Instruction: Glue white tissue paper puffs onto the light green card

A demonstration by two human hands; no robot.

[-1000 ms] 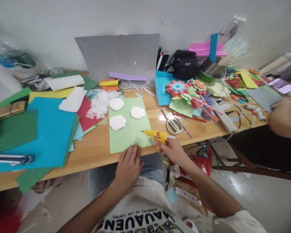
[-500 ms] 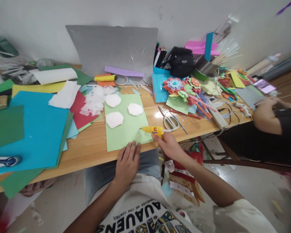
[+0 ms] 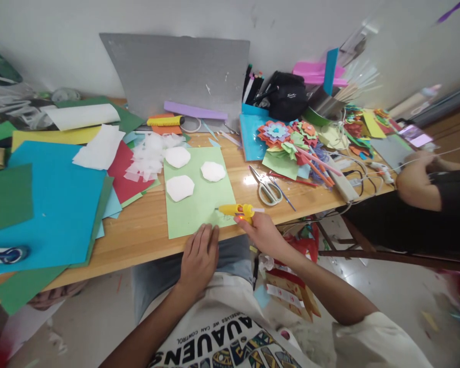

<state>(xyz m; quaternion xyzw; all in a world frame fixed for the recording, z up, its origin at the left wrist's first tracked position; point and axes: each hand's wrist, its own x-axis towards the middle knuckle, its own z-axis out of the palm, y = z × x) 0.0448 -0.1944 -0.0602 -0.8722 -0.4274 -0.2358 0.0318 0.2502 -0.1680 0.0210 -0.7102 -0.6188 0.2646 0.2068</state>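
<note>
A yellow glue gun [image 3: 235, 210] is gripped in my right hand [image 3: 263, 232], its nozzle pointing left over the lower part of a light green sheet [image 3: 191, 220]. A glue stick pokes out of its back end, and a small orange light glows near the trigger. My left hand [image 3: 201, 250] lies flat at the sheet's bottom edge with the fingers stretched out. Three rough-cut white paper pieces lie on the sheet: one at the upper left [image 3: 177, 157], one below it [image 3: 180, 188] and one to the right [image 3: 213, 171]. Faint pencil-like marks show beneath the glue gun.
Scissors [image 3: 269, 188] lie right of the sheet, below paper flowers [image 3: 278, 134]. Blue card [image 3: 61, 204], white scraps [image 3: 147, 156] and a yellow-handled cutter [image 3: 164, 121] are to the left and back. A power strip [image 3: 343, 184] and another person's arm [image 3: 417, 184] are at the right.
The glue gun in my right hand has moved slightly left and down over the green sheet. My left hand stays at the sheet's edge. The whole view has shifted a little.
</note>
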